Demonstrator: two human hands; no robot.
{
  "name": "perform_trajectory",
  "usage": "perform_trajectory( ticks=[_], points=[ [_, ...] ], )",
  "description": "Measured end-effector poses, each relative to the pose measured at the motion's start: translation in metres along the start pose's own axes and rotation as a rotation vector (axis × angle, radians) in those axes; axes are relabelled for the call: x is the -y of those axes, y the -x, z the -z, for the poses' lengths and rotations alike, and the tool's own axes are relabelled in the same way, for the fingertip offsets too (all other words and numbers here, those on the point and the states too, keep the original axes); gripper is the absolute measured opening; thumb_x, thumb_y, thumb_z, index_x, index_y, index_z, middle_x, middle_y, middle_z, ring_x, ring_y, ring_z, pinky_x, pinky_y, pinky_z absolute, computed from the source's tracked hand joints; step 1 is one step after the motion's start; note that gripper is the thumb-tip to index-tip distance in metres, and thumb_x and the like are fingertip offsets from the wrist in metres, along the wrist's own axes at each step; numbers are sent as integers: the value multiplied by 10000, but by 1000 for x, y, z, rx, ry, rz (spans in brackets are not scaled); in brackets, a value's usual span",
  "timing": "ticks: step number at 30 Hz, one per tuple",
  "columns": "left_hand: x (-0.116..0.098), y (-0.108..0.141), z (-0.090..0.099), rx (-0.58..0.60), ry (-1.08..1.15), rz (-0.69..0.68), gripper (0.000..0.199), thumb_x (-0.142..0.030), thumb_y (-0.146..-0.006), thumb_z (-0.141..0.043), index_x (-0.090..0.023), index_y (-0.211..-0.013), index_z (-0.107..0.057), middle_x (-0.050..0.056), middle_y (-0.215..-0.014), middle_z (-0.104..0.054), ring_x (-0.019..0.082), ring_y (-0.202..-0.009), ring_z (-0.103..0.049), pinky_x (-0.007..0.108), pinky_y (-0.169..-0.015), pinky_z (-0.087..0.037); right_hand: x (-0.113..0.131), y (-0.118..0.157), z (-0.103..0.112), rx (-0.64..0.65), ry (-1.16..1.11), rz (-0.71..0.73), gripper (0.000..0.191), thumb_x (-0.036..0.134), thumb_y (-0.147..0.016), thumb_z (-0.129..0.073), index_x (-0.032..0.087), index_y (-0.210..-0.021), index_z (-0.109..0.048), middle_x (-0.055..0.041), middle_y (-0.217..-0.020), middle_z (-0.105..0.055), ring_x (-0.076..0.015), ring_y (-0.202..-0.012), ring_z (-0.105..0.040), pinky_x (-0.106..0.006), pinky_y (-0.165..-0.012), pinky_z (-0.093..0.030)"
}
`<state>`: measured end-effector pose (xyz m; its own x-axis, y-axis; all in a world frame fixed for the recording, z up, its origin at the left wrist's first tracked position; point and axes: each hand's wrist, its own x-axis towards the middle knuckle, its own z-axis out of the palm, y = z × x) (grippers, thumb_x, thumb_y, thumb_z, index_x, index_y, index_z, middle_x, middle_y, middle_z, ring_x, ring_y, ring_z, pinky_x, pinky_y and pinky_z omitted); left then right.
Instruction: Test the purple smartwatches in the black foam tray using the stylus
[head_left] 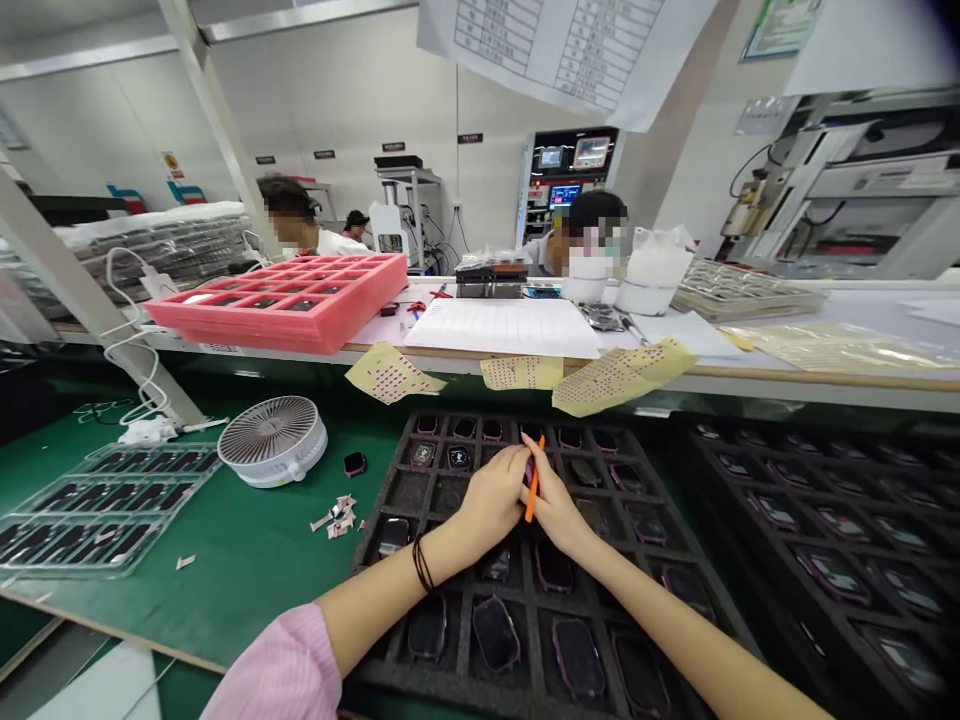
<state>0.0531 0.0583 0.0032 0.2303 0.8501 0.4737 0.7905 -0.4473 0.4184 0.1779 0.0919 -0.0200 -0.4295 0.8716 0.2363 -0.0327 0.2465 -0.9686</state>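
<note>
1. Right hand (553, 497): fingers curled in and closed around an orange plastic stick (532, 483), held low and short like a pencil. Its upper end meets a small dark piece with a purple edge (529, 470). Close, steady control comes from this short grip.
2. Left hand (491, 497): curved over, fingers gathered toward the right hand and almost touching it. It seems to steady the small dark piece, but the fingers hide the contact, so I cannot tell whether it has a firm hold.
3. Both forearms lie low and angle inward, with the hands meeting above the black foam tray (517, 560). This braced, compact posture keeps the work steady over the tray.
4. The tray's square compartments hold dark smartwatch bodies with pink or purple rims (496, 633), mostly one to a cell. Some cells are hidden by the hands.
5. To the right stands a second black tray of watch bodies (825, 540). To the left, on the green mat (247, 570), lie a loose watch body (355, 464), paper scraps (335, 516), a small white fan (272, 440) and clear plastic trays (105, 510).
6. Yellow sheets dotted with pink marks (622, 375) hang over the bench edge. Beyond them are a pink foam tray (277, 300) and two co-workers (589, 240).
</note>
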Motion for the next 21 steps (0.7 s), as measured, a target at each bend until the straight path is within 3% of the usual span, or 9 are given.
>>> perform_trajectory(
  ticks=[4,6,9,12,16,21],
  points=[
    [10,-2,4,-8,50,-24,522,-21,-679,-552,-170,-1178,-506,128,-1167,-631,263,-1081,-611,415,-934,-519,10,-2,4,3,-186,-115,691,392,-677,-771,273,-1299,-494,-63,-1427,-420,-266,-1371,-297,-427,-1152,-161],
    [16,-3,7,-37,101,-63,500,-56,-676,-587,-166,-1160,-528,123,-1152,-646,257,-1066,-620,414,-945,-509,14,-4,9,15,-295,-186,651,366,-666,-792,284,-1259,-538,-53,-1357,-500,-252,-1320,-384,-412,-1127,-240],
    [22,-3,13,-54,196,-149,494,-156,-662,-678,-168,-1139,-553,98,-1128,-671,241,-1055,-629,446,-1059,-404,15,-7,19,110,-452,-286,521,347,-676,-800,263,-1159,-625,-51,-1181,-627,-228,-1123,-565,-369,-991,-423],
    [21,-2,19,-15,277,-177,532,-234,-629,-749,-179,-1128,-573,65,-1095,-689,218,-1012,-645,451,-1115,-317,9,-8,27,238,-555,-385,390,346,-658,-819,214,-1006,-703,-53,-1001,-694,-190,-894,-649,-302,-806,-514],
    [16,0,25,59,353,-158,543,-269,-596,-799,-193,-1102,-617,64,-1106,-686,226,-1031,-632,430,-1092,-343,-1,-6,29,271,-543,-471,411,353,-559,-872,197,-908,-721,-51,-874,-716,-189,-755,-667,-295,-700,-532],
    [18,1,27,108,388,-148,590,-265,-595,-813,-184,-1149,-627,102,-1172,-654,258,-1140,-572,381,-1007,-440,0,-3,27,211,-432,-452,462,334,-523,-879,193,-927,-704,-64,-911,-715,-247,-845,-675,-357,-761,-534]
  ],
)
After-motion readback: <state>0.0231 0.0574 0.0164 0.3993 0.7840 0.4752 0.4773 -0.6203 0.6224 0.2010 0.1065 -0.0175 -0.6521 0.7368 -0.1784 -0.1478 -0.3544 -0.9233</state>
